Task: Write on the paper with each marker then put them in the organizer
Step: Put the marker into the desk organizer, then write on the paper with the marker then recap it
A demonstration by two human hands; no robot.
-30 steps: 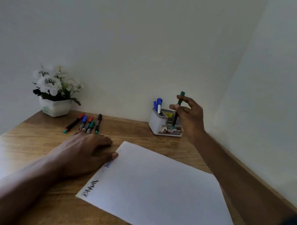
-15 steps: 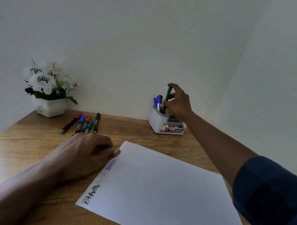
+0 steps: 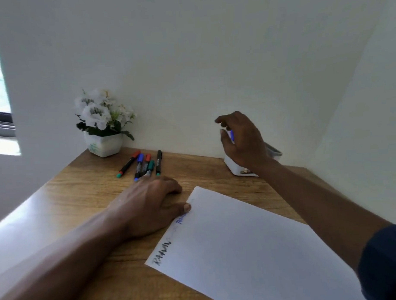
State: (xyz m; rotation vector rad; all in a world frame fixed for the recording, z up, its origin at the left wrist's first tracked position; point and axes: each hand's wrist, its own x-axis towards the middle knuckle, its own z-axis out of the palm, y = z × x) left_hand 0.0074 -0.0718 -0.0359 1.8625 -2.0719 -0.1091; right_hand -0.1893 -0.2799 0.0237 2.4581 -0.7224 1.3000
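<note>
**Markers: light, slick barrels, best pinched mid-shaft**

Markers [image 3: 146,164] lie in a loose row of five on the table [image 3: 81,187], near the back wall and just right of the flowers [image 3: 101,121]. All are capped and point roughly toward the person. Their near ends lie just beyond the left hand [image 3: 149,205]. More stand in the organizer [image 3: 232,167] at the back right, where a blue cap [image 3: 232,135] shows past the right hand [image 3: 242,139].

The right hand hovers over the organizer with its fingers loosely spread, and nothing shows pinched between them. The left hand rests on the wood with its fingers bent down. Its thumb presses the top-left edge of the paper [image 3: 252,249], and it holds no marker.

Each marker looks light and stiff, a smooth plastic tube that will likely roll if nudged sideways. The markers lie close together, so lifting one could knock the next. A pinch of thumb and two fingers at mid-barrel should lift one cleanly, from an outer marker first. The cap probably needs a firm pull, so one hand should hold the barrel while the other pulls.

The paper is thin and will likely slide on the wood, so a hand should pin it while writing. Two words are already written along its left edge.
</note>
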